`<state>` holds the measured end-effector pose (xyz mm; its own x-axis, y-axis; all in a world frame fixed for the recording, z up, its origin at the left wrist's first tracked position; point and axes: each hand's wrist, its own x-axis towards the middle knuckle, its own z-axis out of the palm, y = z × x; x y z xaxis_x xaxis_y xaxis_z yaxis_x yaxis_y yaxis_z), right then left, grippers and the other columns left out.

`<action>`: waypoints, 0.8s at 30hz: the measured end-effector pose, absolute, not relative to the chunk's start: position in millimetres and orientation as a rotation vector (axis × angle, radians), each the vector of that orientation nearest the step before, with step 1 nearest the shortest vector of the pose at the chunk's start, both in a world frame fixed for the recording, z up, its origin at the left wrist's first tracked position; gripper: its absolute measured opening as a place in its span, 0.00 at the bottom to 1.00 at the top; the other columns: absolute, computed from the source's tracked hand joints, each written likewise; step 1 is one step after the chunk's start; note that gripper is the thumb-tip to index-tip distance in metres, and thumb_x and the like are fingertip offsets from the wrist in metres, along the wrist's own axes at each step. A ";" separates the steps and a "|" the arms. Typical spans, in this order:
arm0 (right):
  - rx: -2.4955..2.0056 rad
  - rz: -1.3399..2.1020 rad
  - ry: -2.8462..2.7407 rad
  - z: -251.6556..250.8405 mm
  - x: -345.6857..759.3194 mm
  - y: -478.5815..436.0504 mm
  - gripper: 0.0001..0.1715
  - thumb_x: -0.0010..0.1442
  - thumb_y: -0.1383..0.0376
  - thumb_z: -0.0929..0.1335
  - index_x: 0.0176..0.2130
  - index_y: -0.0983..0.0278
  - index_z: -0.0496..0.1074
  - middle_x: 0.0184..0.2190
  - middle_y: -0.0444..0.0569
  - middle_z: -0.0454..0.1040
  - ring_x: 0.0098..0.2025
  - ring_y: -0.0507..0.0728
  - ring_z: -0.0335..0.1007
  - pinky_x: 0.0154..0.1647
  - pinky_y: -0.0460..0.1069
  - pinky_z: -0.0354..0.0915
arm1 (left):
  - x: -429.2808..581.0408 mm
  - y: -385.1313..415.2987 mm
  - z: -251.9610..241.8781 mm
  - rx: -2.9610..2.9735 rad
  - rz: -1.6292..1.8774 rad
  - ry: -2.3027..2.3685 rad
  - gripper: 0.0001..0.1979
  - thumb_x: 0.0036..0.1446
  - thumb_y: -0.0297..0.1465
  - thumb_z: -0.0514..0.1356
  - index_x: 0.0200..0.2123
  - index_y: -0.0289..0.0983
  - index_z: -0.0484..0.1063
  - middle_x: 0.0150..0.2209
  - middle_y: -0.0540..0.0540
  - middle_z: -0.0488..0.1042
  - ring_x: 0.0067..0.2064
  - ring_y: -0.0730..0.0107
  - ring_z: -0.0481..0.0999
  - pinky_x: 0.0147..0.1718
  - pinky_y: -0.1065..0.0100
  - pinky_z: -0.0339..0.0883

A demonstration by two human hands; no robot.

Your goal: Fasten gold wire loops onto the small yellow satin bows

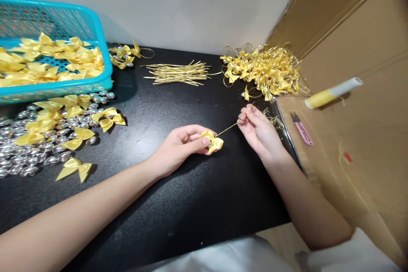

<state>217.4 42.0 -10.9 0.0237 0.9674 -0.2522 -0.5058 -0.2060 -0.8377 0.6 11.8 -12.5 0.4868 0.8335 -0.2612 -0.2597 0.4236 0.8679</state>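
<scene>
A yellow ribbon bow (216, 143) is pinched between the thumb and fingers of my left hand (183, 146), above the middle of the black table. From the bow a thin gold cord (227, 129) runs taut up and to the right. The fingertips of my right hand (258, 129) are closed on the cord's other end. Whether a bead sits under my left thumb is hard to make out. Beyond my hands lies a bundle of cut gold cords (178, 73). At the back right is a heap of bows with gold loops (266, 70), close to my right hand.
A turquoise basket (106, 61) of yellow bows stands back left. Silver beads (47, 159) and loose bows (75, 169) spread before it. Right of the table (191, 204) are pink-handled snips (302, 129), a yellow thread spool (331, 92) and cardboard (360, 42).
</scene>
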 end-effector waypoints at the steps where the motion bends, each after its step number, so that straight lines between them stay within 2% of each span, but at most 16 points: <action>1: -1.017 1.522 -0.637 -11.8 216.9 41.8 0.16 0.49 0.65 0.77 0.34 0.60 0.68 0.29 0.37 0.67 0.29 0.45 0.66 0.33 0.41 0.67 | 0.5 11.7 -13.1 0.860 0.784 0.762 0.13 0.50 0.35 0.70 0.36 0.35 0.76 0.33 0.45 0.82 0.33 0.70 0.80 0.33 0.71 0.75; 5: -1.009 1.560 -0.611 -13.9 215.0 41.0 0.15 0.49 0.65 0.77 0.34 0.60 0.69 0.28 0.37 0.68 0.29 0.44 0.67 0.33 0.41 0.67 | -2.6 10.9 -11.7 0.994 0.856 0.756 0.09 0.52 0.33 0.69 0.33 0.35 0.75 0.34 0.44 0.82 0.33 0.70 0.80 0.30 0.72 0.75; 9: -1.008 1.567 -0.539 -13.4 211.9 39.4 0.17 0.44 0.66 0.78 0.33 0.62 0.71 0.28 0.37 0.70 0.29 0.44 0.68 0.32 0.39 0.66 | -9.1 7.2 -3.4 1.683 0.871 0.788 0.05 0.57 0.30 0.64 0.37 0.35 0.76 0.38 0.42 0.82 0.36 0.69 0.81 0.35 0.70 0.75; 12: -1.053 1.543 -0.562 -13.2 207.2 37.2 0.16 0.43 0.66 0.78 0.31 0.62 0.72 0.27 0.37 0.71 0.29 0.44 0.69 0.33 0.41 0.67 | -10.4 0.5 1.6 2.315 0.793 0.706 0.07 0.62 0.28 0.58 0.40 0.34 0.76 0.37 0.42 0.81 0.37 0.68 0.80 0.37 0.70 0.74; 16: -1.081 1.522 -0.576 -12.6 199.0 34.6 0.17 0.40 0.66 0.80 0.30 0.63 0.73 0.25 0.37 0.72 0.28 0.45 0.70 0.33 0.42 0.68 | -5.2 -12.5 1.6 2.862 0.560 0.768 0.13 0.67 0.27 0.51 0.35 0.34 0.75 0.31 0.44 0.77 0.31 0.67 0.75 0.30 0.68 0.70; 21: -1.111 1.523 -0.652 -7.6 189.1 31.4 0.21 0.33 0.62 0.81 0.28 0.64 0.74 0.22 0.37 0.73 0.26 0.45 0.71 0.32 0.42 0.67 | 1.2 -29.4 -0.5 3.097 0.354 0.822 0.08 0.63 0.26 0.56 0.34 0.32 0.75 0.29 0.45 0.74 0.29 0.65 0.72 0.26 0.66 0.67; 24: -1.154 1.536 -0.716 -4.2 184.1 28.9 0.21 0.33 0.61 0.81 0.28 0.64 0.75 0.22 0.38 0.74 0.26 0.46 0.72 0.31 0.42 0.67 | 3.9 -39.4 0.1 3.072 0.291 0.918 0.09 0.61 0.32 0.61 0.35 0.31 0.76 0.29 0.45 0.73 0.31 0.62 0.72 0.26 0.65 0.68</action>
<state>184.1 28.9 -4.2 0.0016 0.9519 -0.3063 -0.3776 -0.2830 -0.8817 3.9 -39.4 0.1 0.8213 0.5363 0.1946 0.5505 -0.8345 -0.0232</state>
